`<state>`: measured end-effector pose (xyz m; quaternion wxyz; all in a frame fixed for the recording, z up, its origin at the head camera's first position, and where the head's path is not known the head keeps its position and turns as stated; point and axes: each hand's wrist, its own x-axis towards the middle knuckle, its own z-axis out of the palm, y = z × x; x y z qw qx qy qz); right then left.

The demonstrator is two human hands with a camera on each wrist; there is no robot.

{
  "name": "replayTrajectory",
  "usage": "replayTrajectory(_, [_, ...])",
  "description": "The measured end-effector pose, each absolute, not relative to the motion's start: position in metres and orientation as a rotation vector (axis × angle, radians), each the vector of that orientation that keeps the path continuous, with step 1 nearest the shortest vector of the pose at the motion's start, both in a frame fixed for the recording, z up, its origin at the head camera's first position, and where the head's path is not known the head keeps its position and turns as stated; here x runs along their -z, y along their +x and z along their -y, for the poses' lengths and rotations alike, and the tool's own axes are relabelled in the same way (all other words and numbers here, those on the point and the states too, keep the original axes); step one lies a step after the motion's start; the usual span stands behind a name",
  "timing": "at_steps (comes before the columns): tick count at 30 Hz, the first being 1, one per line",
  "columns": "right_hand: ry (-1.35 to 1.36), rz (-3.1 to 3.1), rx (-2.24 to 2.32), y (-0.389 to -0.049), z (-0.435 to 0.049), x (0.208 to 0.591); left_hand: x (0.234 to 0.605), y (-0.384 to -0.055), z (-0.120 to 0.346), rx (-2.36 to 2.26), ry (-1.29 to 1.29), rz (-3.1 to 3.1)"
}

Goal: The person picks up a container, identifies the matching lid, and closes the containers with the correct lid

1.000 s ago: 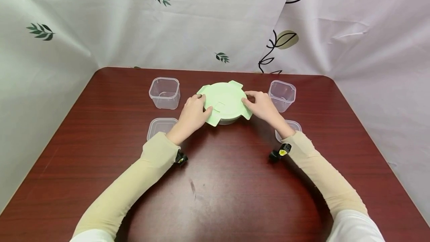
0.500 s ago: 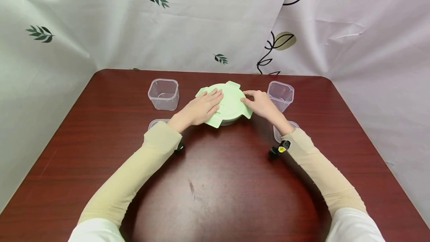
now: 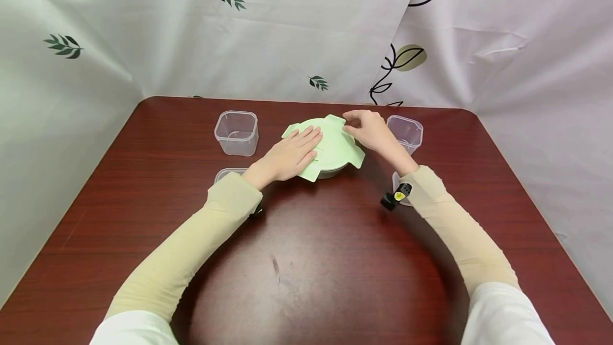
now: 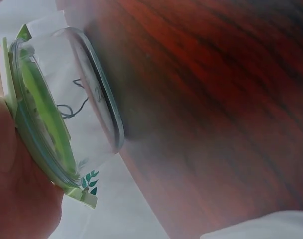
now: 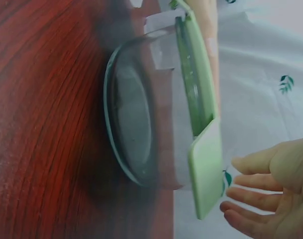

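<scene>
A round glass bowl (image 5: 134, 114) stands on the table with a pale green lid (image 3: 335, 145) on it. Several flaps stick out from the lid's rim, one flap (image 5: 207, 169) large in the right wrist view. My left hand (image 3: 288, 156) lies on the lid's left part, its fingers straight and side by side. Close to the lid's right edge is my right hand (image 3: 372, 131), fingers loosely bent and nothing in them. A small gap separates its fingertips from the flap in the right wrist view. The left wrist view shows the bowl's side (image 4: 66, 99) under the lid.
A clear square container (image 3: 237, 134) stands at the back left, another container (image 3: 407, 132) at the back right. One flat clear lid (image 3: 230, 173) lies partly behind the left arm, another lid (image 3: 396, 181) behind the right wrist. A patterned curtain (image 3: 287, 31) hangs behind the table (image 3: 325, 260).
My left hand has gone from gripping the lid's left edge to lying flat on its top. My right hand has come off the lid's right edge and moved slightly up and away.
</scene>
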<state>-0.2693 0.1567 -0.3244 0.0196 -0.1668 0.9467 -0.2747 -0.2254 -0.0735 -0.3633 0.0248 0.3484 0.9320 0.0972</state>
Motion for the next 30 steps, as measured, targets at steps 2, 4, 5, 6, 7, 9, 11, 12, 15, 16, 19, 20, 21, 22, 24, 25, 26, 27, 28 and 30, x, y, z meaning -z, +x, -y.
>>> replayTrajectory(2, [-0.579,-2.943,0.817,-0.275,-0.153,0.325,0.362,-0.226,0.073,-0.295,1.078,-2.884])
replayTrajectory(4, [-0.655,-2.946,0.768,-0.280,-0.150,0.327,0.362,-0.226,0.073,-0.290,1.080,-2.885])
replayTrajectory(5, [-0.694,-2.949,0.743,-0.283,-0.149,0.329,0.362,-0.226,0.073,-0.286,1.078,-2.886])
replayTrajectory(6, [-0.726,-2.949,0.730,-0.286,-0.147,0.331,0.362,-0.226,0.073,-0.285,1.076,-2.886])
replayTrajectory(7, [-0.756,-2.947,0.714,-0.288,-0.146,0.333,0.362,-0.226,0.073,-0.287,1.074,-2.886])
replayTrajectory(9, [-0.779,-2.940,0.704,-0.292,-0.143,0.336,0.362,-0.225,0.073,-0.294,1.071,-2.888])
replayTrajectory(11, [-0.769,-2.930,0.702,-0.293,-0.140,0.337,0.362,-0.224,0.073,-0.302,1.069,-2.889])
replayTrajectory(12, [-0.759,-2.924,0.700,-0.294,-0.138,0.337,0.362,-0.223,0.073,-0.305,1.070,-2.890])
replayTrajectory(15, [-0.721,-2.909,0.680,-0.296,-0.135,0.334,0.362,-0.222,0.074,-0.301,1.070,-2.892])
replayTrajectory(16, [-0.709,-2.902,0.669,-0.298,-0.134,0.333,0.362,-0.222,0.074,-0.300,1.069,-2.892])
replayTrajectory(19, [-0.669,-2.865,0.635,-0.301,-0.131,0.329,0.362,-0.223,0.076,-0.295,1.054,-2.886])
replayTrajectory(20, [-0.656,-2.849,0.627,-0.302,-0.131,0.328,0.362,-0.223,0.077,-0.296,1.050,-2.884])
replayTrajectory(21, [-0.649,-2.833,0.619,-0.303,-0.131,0.327,0.362,-0.223,0.077,-0.294,1.046,-2.883])
replayTrajectory(22, [-0.644,-2.817,0.616,-0.304,-0.131,0.326,0.362,-0.223,0.078,-0.297,1.045,-2.883])
replayTrajectory(24, [-0.640,-2.791,0.617,-0.306,-0.132,0.326,0.362,-0.223,0.078,-0.300,1.045,-2.884])
replayTrajectory(25, [-0.642,-2.782,0.619,-0.307,-0.133,0.326,0.363,-0.223,0.078,-0.302,1.047,-2.885])
replayTrajectory(26, [-0.645,-2.773,0.624,-0.308,-0.134,0.326,0.363,-0.223,0.078,-0.307,1.051,-2.887])
replayTrajectory(27, [-0.644,-2.765,0.628,-0.309,-0.135,0.326,0.364,-0.223,0.078,-0.311,1.055,-2.886])
replayTrajectory(28, [-0.640,-2.757,0.633,-0.309,-0.136,0.327,0.364,-0.223,0.077,-0.315,1.059,-2.886])
replayTrajectory(30, [-0.627,-2.745,0.642,-0.310,-0.138,0.327,0.365,-0.223,0.077,-0.313,1.067,-2.885])
